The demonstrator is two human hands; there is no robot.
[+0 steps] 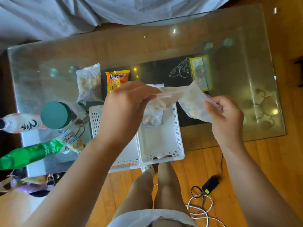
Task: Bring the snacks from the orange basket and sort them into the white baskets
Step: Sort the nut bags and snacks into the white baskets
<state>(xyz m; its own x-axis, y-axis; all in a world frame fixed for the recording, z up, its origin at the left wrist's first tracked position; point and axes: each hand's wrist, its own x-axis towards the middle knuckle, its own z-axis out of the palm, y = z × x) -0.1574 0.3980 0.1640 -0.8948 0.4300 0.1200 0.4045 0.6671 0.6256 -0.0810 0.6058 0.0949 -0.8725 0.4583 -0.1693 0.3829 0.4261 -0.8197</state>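
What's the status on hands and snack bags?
Both hands gripping one clear snack bag above the white baskets: left hand, right hand. Another clear bag already in right white basket. Nothing blocking.

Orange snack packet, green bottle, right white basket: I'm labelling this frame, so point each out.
orange snack packet [116, 79], head view, printed front.
green bottle [29, 153], head view, its body.
right white basket [177, 128], head view, right wall.

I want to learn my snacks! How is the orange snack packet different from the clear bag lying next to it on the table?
The orange snack packet is printed orange with big letters and hides its contents; the clear bag on the table is see-through, showing pale lumpy pieces inside. The orange snack packet is partly hidden behind the left hand; the clear bag lies fully in view. Both rest flat on the glass table, outside the white baskets.
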